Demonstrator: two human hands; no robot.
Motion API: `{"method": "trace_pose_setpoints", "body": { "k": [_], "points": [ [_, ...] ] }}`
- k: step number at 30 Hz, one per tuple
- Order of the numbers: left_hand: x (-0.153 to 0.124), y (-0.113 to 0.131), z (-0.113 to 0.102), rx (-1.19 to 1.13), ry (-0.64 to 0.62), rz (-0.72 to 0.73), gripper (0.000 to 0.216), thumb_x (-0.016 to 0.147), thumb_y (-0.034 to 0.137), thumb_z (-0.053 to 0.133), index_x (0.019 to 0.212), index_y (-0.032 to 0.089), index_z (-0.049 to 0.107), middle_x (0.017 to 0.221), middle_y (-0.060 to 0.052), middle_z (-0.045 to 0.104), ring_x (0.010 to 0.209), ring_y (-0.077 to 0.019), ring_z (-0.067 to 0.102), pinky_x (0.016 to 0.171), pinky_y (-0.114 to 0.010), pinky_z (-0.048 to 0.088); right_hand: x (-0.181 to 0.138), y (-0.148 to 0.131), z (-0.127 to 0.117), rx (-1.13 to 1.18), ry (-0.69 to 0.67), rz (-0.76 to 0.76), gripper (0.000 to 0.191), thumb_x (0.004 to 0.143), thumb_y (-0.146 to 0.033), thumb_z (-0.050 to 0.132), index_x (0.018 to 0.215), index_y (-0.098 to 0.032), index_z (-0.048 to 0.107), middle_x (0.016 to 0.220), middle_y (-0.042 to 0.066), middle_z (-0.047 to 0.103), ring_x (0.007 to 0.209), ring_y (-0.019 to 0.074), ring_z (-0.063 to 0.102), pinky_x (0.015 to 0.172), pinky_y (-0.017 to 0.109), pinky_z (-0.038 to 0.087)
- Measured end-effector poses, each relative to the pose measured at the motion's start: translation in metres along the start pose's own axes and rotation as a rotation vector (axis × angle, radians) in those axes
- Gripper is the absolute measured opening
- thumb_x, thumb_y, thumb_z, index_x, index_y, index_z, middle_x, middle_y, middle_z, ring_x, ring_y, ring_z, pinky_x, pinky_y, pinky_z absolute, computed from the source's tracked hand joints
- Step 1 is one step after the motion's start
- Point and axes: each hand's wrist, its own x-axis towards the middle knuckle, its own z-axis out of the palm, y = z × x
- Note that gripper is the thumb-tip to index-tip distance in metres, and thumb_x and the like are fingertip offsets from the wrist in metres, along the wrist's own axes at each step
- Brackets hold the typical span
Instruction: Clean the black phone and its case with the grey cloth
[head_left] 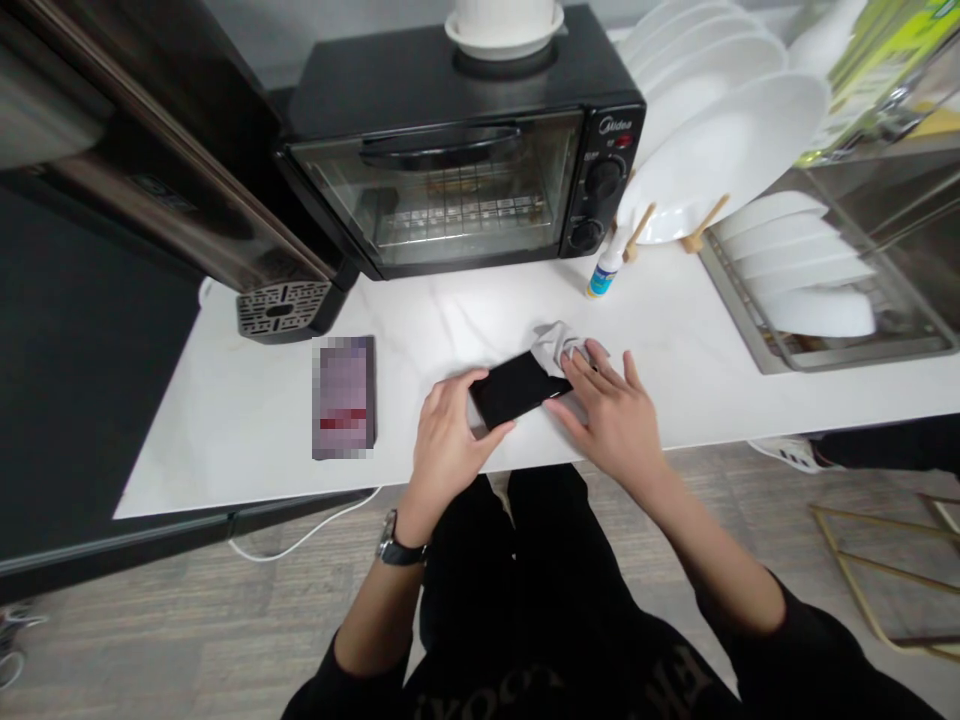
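Note:
A black phone [516, 390] lies flat on the white counter [247, 420] near its front edge. My left hand [450, 440] grips the phone's left end, thumb on the near edge and fingers on the far edge. My right hand [611, 410] rests with fingers stretched flat over a crumpled grey cloth [559, 345] at the phone's right end, pressing the cloth onto the phone. A wristwatch [395, 547] sits on my left wrist.
A black toaster oven [465, 170] stands at the back with a white bowl [504, 25] on top. A small spray bottle [604, 270] stands beside it. White plates [720, 150] fill a rack at the right, above a sink [825, 290]. A flat blurred box [343, 397] lies at the left.

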Motion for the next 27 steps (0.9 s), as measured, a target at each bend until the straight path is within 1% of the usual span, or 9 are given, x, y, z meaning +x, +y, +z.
{"method": "trace_pose_setpoints", "body": {
  "k": [5, 7, 9, 11, 14, 17, 20, 23, 27],
  "points": [
    [-0.004, -0.002, 0.005, 0.001, 0.027, -0.048, 0.069, 0.083, 0.023, 0.084, 0.14, 0.018, 0.046, 0.131, -0.013, 0.066, 0.121, -0.0314, 0.063, 0.106, -0.046, 0.054, 0.005, -0.046, 0.019, 0.192, -0.139, -0.276, 0.065, 0.104, -0.054, 0.053, 0.148, -0.006, 0.056, 0.155, 0.017, 0.06, 0.151, 0.0314, 0.05, 0.129, 0.058, 0.037],
    [-0.005, -0.001, 0.006, -0.015, 0.054, -0.07, 0.073, 0.083, 0.023, 0.085, 0.142, 0.017, 0.044, 0.132, -0.014, 0.065, 0.122, -0.0316, 0.064, 0.106, -0.047, 0.054, 0.002, -0.044, 0.018, 0.221, -0.143, -0.288, 0.059, 0.105, -0.053, 0.052, 0.147, -0.013, 0.058, 0.153, 0.013, 0.062, 0.15, 0.0296, 0.052, 0.129, 0.061, 0.035],
    [-0.005, 0.001, 0.004, -0.024, 0.068, -0.043, 0.075, 0.083, 0.033, 0.087, 0.143, 0.019, 0.045, 0.136, -0.014, 0.064, 0.126, -0.0319, 0.062, 0.11, -0.049, 0.052, 0.002, -0.019, 0.013, 0.198, -0.081, -0.181, 0.051, 0.106, -0.048, 0.054, 0.145, -0.017, 0.061, 0.148, 0.011, 0.066, 0.148, 0.0307, 0.055, 0.127, 0.066, 0.035],
    [-0.005, 0.003, 0.0, -0.017, 0.041, 0.02, 0.062, 0.088, 0.04, 0.083, 0.14, 0.024, 0.054, 0.141, -0.011, 0.064, 0.13, -0.0308, 0.059, 0.113, -0.05, 0.05, 0.005, 0.015, 0.006, 0.169, 0.07, -0.002, 0.046, 0.102, -0.047, 0.061, 0.138, -0.019, 0.067, 0.142, 0.013, 0.071, 0.141, 0.035, 0.061, 0.122, 0.07, 0.038],
    [-0.007, 0.003, -0.012, -0.008, -0.061, 0.091, 0.039, 0.095, 0.041, 0.074, 0.132, 0.03, 0.067, 0.157, -0.007, 0.055, 0.139, -0.0293, 0.054, 0.117, -0.05, 0.048, 0.007, 0.051, -0.004, 0.298, 0.191, 0.097, 0.022, 0.098, -0.04, 0.07, 0.11, -0.023, 0.079, 0.12, 0.008, 0.082, 0.125, 0.031, 0.073, 0.116, 0.058, 0.049],
    [-0.01, 0.001, -0.022, 0.043, -0.218, 0.224, 0.047, 0.099, 0.039, 0.068, 0.145, 0.03, 0.061, 0.174, -0.004, 0.034, 0.154, -0.0294, 0.041, 0.126, -0.052, 0.04, -0.002, 0.058, -0.011, 0.566, 0.243, 0.192, 0.012, 0.092, -0.037, 0.077, 0.095, -0.025, 0.078, 0.104, 0.003, 0.082, 0.11, 0.0249, 0.076, 0.105, 0.044, 0.054],
    [-0.008, 0.003, -0.025, 0.091, -0.356, 0.41, 0.051, 0.105, 0.034, 0.06, 0.155, 0.033, 0.051, 0.171, 0.002, 0.039, 0.157, -0.0262, 0.037, 0.127, -0.05, 0.039, -0.012, 0.057, -0.016, 0.761, 0.314, 0.304, 0.016, 0.096, -0.041, 0.07, 0.095, -0.026, 0.071, 0.092, 0.001, 0.075, 0.09, 0.0194, 0.072, 0.086, 0.036, 0.056],
    [0.005, 0.012, -0.018, 0.195, -0.302, 0.369, 0.05, 0.102, 0.04, 0.064, 0.151, 0.034, 0.056, 0.165, 0.001, 0.05, 0.145, -0.0297, 0.049, 0.116, -0.051, 0.048, -0.013, 0.06, -0.016, 0.84, 0.327, 0.344, 0.027, 0.103, -0.044, 0.058, 0.085, -0.025, 0.065, 0.084, 0.0, 0.068, 0.082, 0.0166, 0.066, 0.079, 0.033, 0.052],
    [0.041, 0.022, -0.003, 0.274, -0.198, 0.298, 0.053, 0.094, 0.048, 0.073, 0.142, 0.026, 0.065, 0.151, -0.008, 0.061, 0.135, -0.0338, 0.055, 0.106, -0.05, 0.053, 0.0, 0.06, -0.014, 0.909, 0.225, 0.324, 0.038, 0.099, -0.045, 0.067, 0.069, -0.022, 0.064, 0.103, 0.003, 0.07, 0.098, 0.0178, 0.067, 0.091, 0.033, 0.049]
  ]
}}
